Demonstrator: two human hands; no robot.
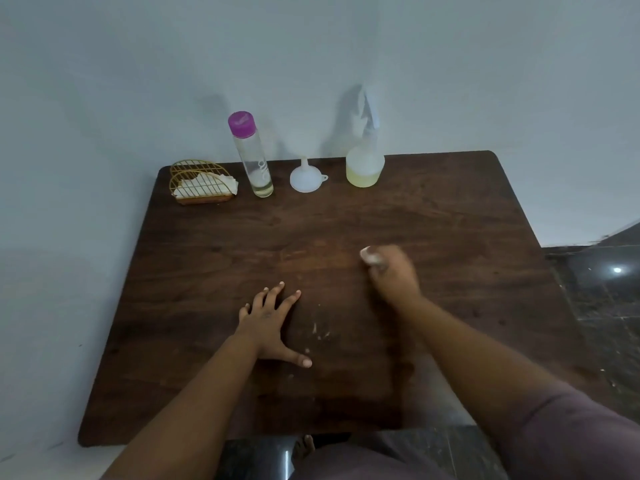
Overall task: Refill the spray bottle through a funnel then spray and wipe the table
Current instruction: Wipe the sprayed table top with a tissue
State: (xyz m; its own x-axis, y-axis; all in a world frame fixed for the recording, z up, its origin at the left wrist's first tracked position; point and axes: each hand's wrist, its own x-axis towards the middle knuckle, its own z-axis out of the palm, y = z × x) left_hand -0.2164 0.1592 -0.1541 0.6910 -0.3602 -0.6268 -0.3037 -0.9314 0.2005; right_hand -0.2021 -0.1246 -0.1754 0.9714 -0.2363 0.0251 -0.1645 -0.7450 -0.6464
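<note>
Left hand lies flat, palm down, on the dark wooden table, lower centre of frame, fingers spread and straight, thumb stuck out to the right; holds nothing. Forearm comes in from bottom left.

Right hand is right of centre, blurred, fingers curled down over a small white wad, probably tissue, pressed on the table top. Only the wad's upper-left edge peeks out past the fingertips; the rest is hidden under the hand. Right arm comes in from bottom right, mauve sleeve at the frame corner.

Faint white smears and specks on the wood between the two hands, nearer the left thumb.

Along the table's far edge, upper centre, left to right: gold wire napkin holder with white napkins; tall clear bottle with purple cap, upright, a little liquid at the bottom; white funnel standing wide mouth down, spout up; spray bottle upright, pale yellow liquid in its lower part, trigger head on. All well apart from both hands.
</note>
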